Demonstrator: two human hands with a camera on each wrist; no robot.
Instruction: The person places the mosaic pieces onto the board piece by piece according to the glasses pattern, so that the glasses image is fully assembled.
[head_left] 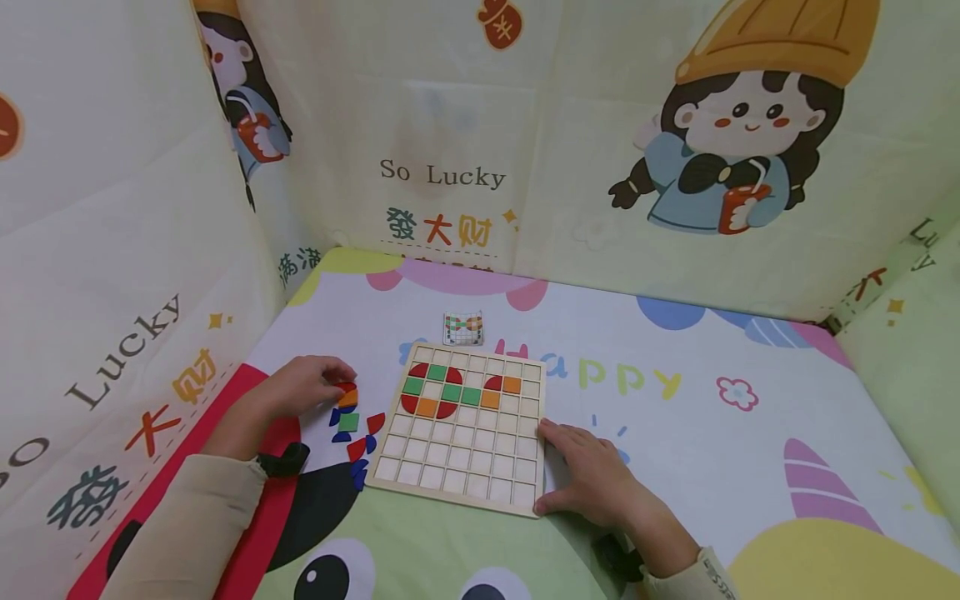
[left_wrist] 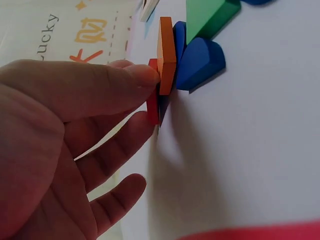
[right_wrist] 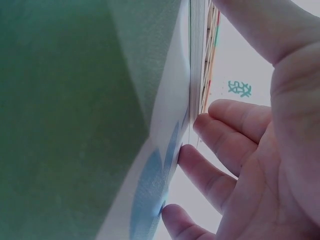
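My left hand [head_left: 306, 385] is at the far end of a loose pile of pieces, left of the grid board. Its thumb and fingertips pinch a red piece [left_wrist: 153, 92], right beside an orange piece [left_wrist: 167, 55]. Blue pieces [left_wrist: 201, 65] and a green square [head_left: 348, 422] lie close by. The wooden grid board [head_left: 450, 498] carries red, green and orange pieces in its far rows. Along the board's right edge rests my right hand [head_left: 592, 473], fingers spread and thumb by the near right corner. In the right wrist view its fingertips are right at the board's side.
A small printed picture card [head_left: 463, 328] lies beyond the board. More red pieces [head_left: 356, 450] and blue ones are scattered by the board's left edge. A patterned cloth [head_left: 675, 433] covers the table, and printed fabric walls [head_left: 570, 167] stand behind and at both sides.
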